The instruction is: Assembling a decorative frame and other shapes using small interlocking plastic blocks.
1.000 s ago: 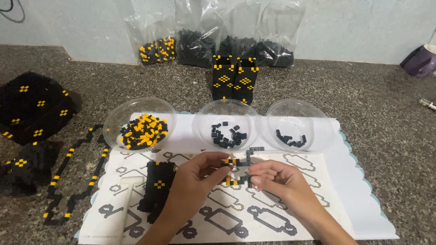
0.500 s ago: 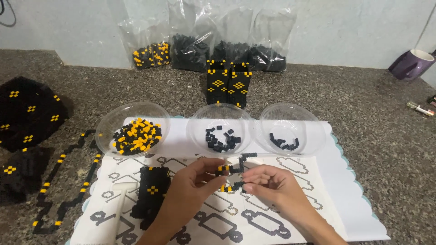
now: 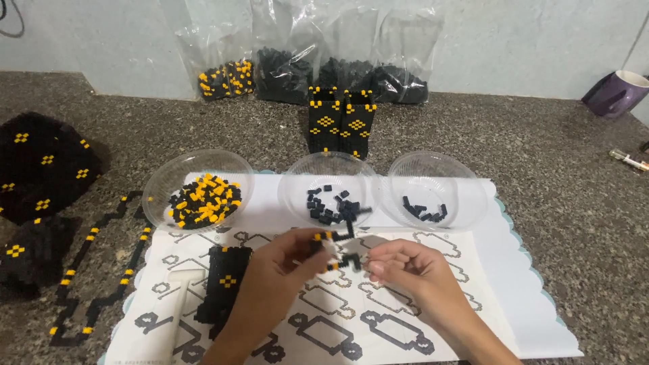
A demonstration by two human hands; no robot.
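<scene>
Bead chain (image 3: pixel 340 245): black-yellow, zigzag, pinched between left hand (image 3: pixel 284 265), right hand (image 3: pixel 405 265).

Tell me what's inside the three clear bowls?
The left bowl holds yellow and black pieces; the middle bowl black pieces; the right bowl a few black pieces. A held strip blurs over the middle bowl's near rim.

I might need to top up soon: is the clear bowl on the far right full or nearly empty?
Nearly empty. The right-hand bowl holds only a few black pieces on its bottom; most of its floor shows bare.
</scene>
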